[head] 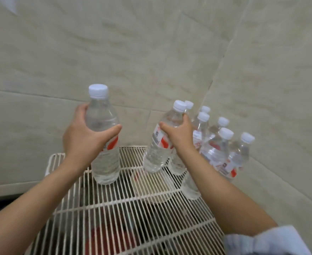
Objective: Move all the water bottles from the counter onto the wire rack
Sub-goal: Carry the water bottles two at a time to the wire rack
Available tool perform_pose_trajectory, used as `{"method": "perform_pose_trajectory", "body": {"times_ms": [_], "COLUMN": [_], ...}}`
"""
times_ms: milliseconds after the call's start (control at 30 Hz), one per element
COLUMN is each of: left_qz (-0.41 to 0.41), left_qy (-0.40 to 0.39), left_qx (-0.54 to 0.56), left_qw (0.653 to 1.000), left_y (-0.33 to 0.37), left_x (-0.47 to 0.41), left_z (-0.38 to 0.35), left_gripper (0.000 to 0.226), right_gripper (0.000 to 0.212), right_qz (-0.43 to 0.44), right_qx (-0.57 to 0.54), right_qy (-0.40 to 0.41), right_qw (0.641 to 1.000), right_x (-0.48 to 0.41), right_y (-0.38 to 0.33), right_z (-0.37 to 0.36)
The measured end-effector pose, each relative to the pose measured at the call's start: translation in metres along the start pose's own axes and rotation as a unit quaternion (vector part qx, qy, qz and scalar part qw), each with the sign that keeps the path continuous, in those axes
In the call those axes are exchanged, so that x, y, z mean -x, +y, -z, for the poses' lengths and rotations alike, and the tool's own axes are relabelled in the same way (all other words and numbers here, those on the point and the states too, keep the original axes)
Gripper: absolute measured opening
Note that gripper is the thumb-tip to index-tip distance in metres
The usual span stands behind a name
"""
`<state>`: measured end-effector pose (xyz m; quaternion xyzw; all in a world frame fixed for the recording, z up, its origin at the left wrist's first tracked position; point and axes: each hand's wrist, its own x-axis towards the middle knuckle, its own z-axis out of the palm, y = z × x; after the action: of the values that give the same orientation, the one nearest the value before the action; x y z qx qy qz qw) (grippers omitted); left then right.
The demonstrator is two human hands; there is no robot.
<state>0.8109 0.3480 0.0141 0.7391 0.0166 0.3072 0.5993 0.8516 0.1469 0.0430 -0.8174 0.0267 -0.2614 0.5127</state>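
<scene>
Most of my view, from 9 o'clock over 12 to 3, is a pale tiled wall (151, 43) that folds into a corner toward 2 o'clock. Below it the white wire rack (133, 218) fills the 6 o'clock half. Dark and red shapes show blurred through its bars, and I cannot make them out.

Both bare forearms reach in from 7 and 5 o'clock, the right one coming out of a light blue sleeve (261, 242) at the bottom corner.

A cluster of bottles (219, 150) with white caps and red-and-white labels stands packed at 4 o'clock, in the rack's far right corner. I count six caps there. The right forearm hides some of the bases, so I cannot tell whether every one sits on the wire.

At 9 o'clock the left hand (83, 137) grips the upright bottle (105, 166), with the thumb across the front of its shoulder and the fingers round the back. Its base is level with the rack's far left part, though I cannot tell if it touches.

Just off centre toward 4 o'clock the right hand (181, 133) holds the tilted bottle (156, 155) round its upper body. Its cap leans toward 1 o'clock, and its base hangs just beside the cluster's nearest bottle.
</scene>
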Motion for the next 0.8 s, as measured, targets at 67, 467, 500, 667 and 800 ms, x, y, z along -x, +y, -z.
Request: {"method": "perform_pose_trajectory", "body": {"times_ms": [67, 467, 500, 667, 800], "left_qz": [-0.004, -0.012, -0.013, -0.013, -0.013], "left_qy": [0.002, -0.054, -0.060, -0.078, -0.069], "left_qx": [-0.017, -0.058, -0.061, -0.095, -0.128], "left_qw": [1.000, 0.997, 0.996, 0.992, 0.989], "left_y": [-0.007, -0.011, -0.009, -0.012, -0.012], "left_x": [-0.013, -0.042, -0.044, -0.039, -0.036], "left_z": [-0.009, -0.100, -0.106, -0.129, -0.136], "left_gripper": [0.076, 0.074, 0.075, 0.075, 0.077], "right_gripper": [0.047, 0.054, 0.054, 0.061, 0.073], "right_qz": [-0.024, -0.051, -0.056, -0.094, -0.048], "right_qx": [0.003, 0.006, 0.003, -0.027, -0.030], "right_qy": [-0.001, -0.046, -0.057, -0.064, -0.013], "right_qw": [1.000, 0.998, 0.997, 0.993, 0.998], "right_x": [-0.023, -0.073, -0.075, -0.074, -0.049], "right_y": [0.009, 0.032, 0.030, 0.011, -0.003], "right_z": [-0.015, -0.027, -0.025, -0.020, -0.009]}}
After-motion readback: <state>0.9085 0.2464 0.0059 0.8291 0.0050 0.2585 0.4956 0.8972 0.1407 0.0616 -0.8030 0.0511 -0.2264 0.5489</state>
